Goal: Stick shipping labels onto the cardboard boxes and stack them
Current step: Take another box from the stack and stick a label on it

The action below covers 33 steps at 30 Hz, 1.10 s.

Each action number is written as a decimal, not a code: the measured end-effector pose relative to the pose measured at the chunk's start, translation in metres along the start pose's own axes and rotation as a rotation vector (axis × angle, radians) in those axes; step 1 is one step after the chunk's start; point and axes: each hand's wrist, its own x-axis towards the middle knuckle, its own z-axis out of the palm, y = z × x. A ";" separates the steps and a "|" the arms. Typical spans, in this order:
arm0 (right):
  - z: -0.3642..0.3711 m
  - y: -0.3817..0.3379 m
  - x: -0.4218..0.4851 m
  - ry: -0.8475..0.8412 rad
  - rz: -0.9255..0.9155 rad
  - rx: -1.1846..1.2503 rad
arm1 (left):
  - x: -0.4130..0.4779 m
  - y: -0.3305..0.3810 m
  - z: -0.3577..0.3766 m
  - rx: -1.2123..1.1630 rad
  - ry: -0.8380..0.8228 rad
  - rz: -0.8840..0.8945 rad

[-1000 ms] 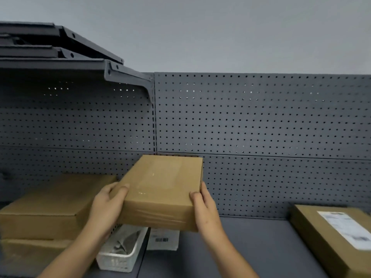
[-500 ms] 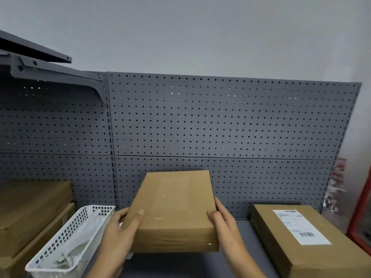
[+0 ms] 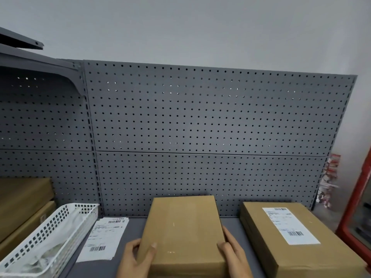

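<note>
Head view.

Lowered the plain cardboard box point(image 3: 182, 233) from a raised carry, seen a second before, down to the shelf point(image 3: 134, 229) at near centre. Could not confirm full contact with the shelf, as the near end ran out of frame. Gripped the box at its near corners: left hand point(image 3: 134, 257) with thumb over the top face and fingers curled round the left edge, right hand point(image 3: 232, 255) wrapped round the right edge. Showed no label on the top face. Judged the box as positioned for labelling, with sticking and stacking not yet done.

Located the loose shipping labels point(image 3: 104, 239) flat on the shelf just left of the box, and the white basket point(image 3: 50, 233) left of those. Noted the stacked plain boxes point(image 3: 22, 197) at far left. Located the labelled box point(image 3: 259, 237) near the right side, apart from the held box by a narrow strip of shelf. Noted the pegboard point(image 3: 200, 117) close behind and a red frame point(image 3: 359, 207) at the right edge. Judged the lift onto the labelled box as unobstructed.
</note>
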 end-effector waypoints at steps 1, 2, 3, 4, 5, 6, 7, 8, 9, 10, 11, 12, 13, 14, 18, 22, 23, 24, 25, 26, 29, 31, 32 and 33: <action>0.000 0.004 -0.001 0.012 0.001 0.005 | 0.001 -0.003 0.002 0.002 0.000 0.006; 0.002 0.006 -0.001 0.017 0.005 0.012 | 0.003 -0.004 0.004 0.007 0.001 0.018; 0.002 0.009 -0.001 0.017 0.008 0.015 | 0.005 -0.005 0.005 0.016 0.003 0.029; 0.003 0.013 0.000 0.016 0.009 0.015 | 0.006 -0.006 0.005 0.018 0.005 0.040; 0.003 0.014 -0.002 0.016 0.003 0.007 | 0.007 -0.005 0.005 0.023 0.004 0.051; 0.003 0.015 -0.001 0.019 0.000 0.000 | 0.007 -0.005 0.004 0.033 0.002 0.061; 0.002 0.016 0.000 0.027 0.004 -0.007 | 0.009 -0.007 0.004 0.051 -0.006 0.067; 0.002 0.016 0.002 0.028 0.013 -0.018 | 0.012 -0.010 0.003 0.070 -0.015 0.078; 0.002 0.015 0.002 0.026 0.017 -0.026 | 0.015 -0.013 0.002 0.093 -0.026 0.086; 0.000 0.015 0.002 0.023 0.021 -0.034 | 0.017 -0.015 0.001 0.103 -0.040 0.086; -0.002 0.015 0.003 0.024 0.024 -0.042 | 0.017 -0.015 0.000 0.108 -0.056 0.082; -0.004 0.016 0.003 0.023 0.024 -0.057 | 0.018 -0.016 -0.002 0.106 -0.066 0.089; -0.006 0.017 0.004 0.018 0.014 -0.080 | 0.018 -0.016 -0.003 0.097 -0.075 0.099; -0.008 0.020 0.005 0.024 0.002 -0.108 | 0.017 -0.016 -0.005 0.081 -0.089 0.112; -0.014 0.027 0.010 0.058 -0.079 -0.185 | 0.026 -0.018 -0.025 0.115 -0.128 0.095; -0.008 0.021 0.018 0.082 -0.338 -0.572 | 0.056 -0.026 -0.059 0.314 -0.093 0.271; -0.003 0.019 0.021 0.102 -0.403 -0.683 | 0.065 -0.029 -0.067 0.415 -0.094 0.339; 0.003 0.015 0.023 0.117 -0.448 -0.769 | 0.073 -0.030 -0.076 0.540 -0.096 0.405; 0.010 0.011 0.024 0.114 -0.471 -0.829 | 0.085 -0.033 -0.083 0.673 -0.090 0.478; 0.017 0.007 0.025 0.097 -0.486 -0.874 | 0.095 -0.035 -0.089 0.805 -0.097 0.512; 0.039 0.001 0.028 0.007 -0.507 -1.015 | 0.119 -0.039 -0.107 1.020 -0.139 0.440; 0.049 0.000 0.029 0.000 -0.529 -1.156 | 0.127 -0.042 -0.118 1.040 -0.169 0.383; 0.053 -0.002 0.030 0.010 -0.521 -1.211 | 0.130 -0.044 -0.123 1.039 -0.187 0.375; 0.057 -0.003 0.030 0.020 -0.506 -1.247 | 0.133 -0.045 -0.127 1.035 -0.207 0.375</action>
